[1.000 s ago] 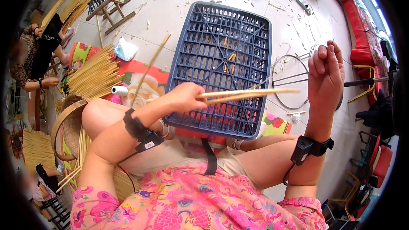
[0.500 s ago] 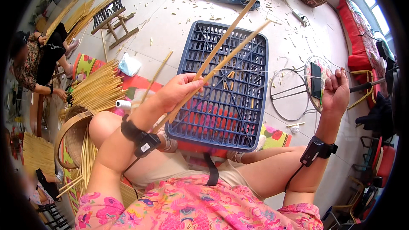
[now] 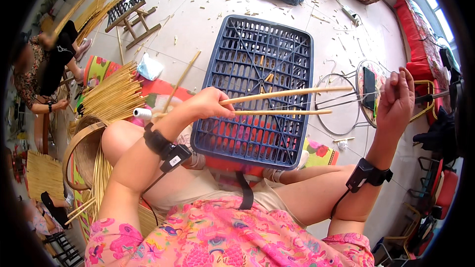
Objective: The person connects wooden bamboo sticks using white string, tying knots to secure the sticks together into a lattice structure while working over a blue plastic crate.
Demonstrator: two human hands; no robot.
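Observation:
My left hand (image 3: 210, 105) is closed on two pale straw-coloured stalks. The upper stalk (image 3: 292, 92) and the lower stalk (image 3: 282, 112) both point right, slightly apart, above an upturned dark blue plastic crate (image 3: 229, 141). A thin white thread (image 3: 341, 101) runs from near the stalks to my right hand (image 3: 396, 100), raised beyond the crate's right side with its fingers bent round the thread. How the thread meets the stalks is hidden behind my left fingers. Beside my left forearm lies a white thread spool (image 3: 142, 113).
A sheaf of stalks (image 3: 111, 96) and a round basket (image 3: 81, 160) are at my left. Further left sits another person (image 3: 37, 79). A small folding stool (image 3: 131, 20) stands far left. Right of the crate are a metal ring frame (image 3: 339, 131) and a phone (image 3: 368, 88).
The two stalks have swung from slanting up and away to pointing right, almost level. My right hand has shifted a little to the right. The other person's hand has moved off the sheaf.

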